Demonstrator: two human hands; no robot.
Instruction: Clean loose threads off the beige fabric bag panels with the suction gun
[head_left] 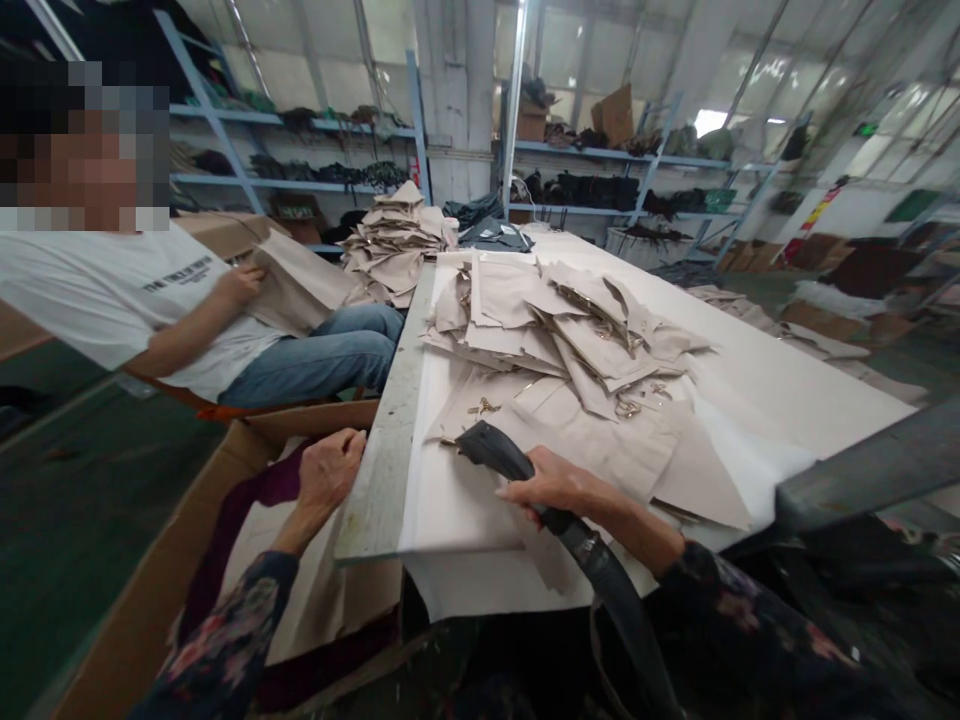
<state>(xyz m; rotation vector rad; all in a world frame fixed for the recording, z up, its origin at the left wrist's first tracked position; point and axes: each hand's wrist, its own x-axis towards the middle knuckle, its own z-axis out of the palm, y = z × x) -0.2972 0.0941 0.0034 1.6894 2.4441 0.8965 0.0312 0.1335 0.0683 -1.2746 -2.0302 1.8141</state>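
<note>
My right hand is wrapped around a black hose with a flattened nozzle, like a vacuum hose. Its tip hovers at or just above the white-covered table, beside beige fabric pieces with gold-coloured metal hardware. The hose runs down off the table's near edge. Over a cardboard box, my left hand is closed, knuckles up, by the table's left edge; whatever its fingers may hold is hidden. Beige panels and dark purple cloth lie in that box.
On the left sits a co-worker in a white shirt, holding a beige piece. Beyond stands a tall beige stack. A grey metal beam juts in from the right. Blue shelves line the back wall.
</note>
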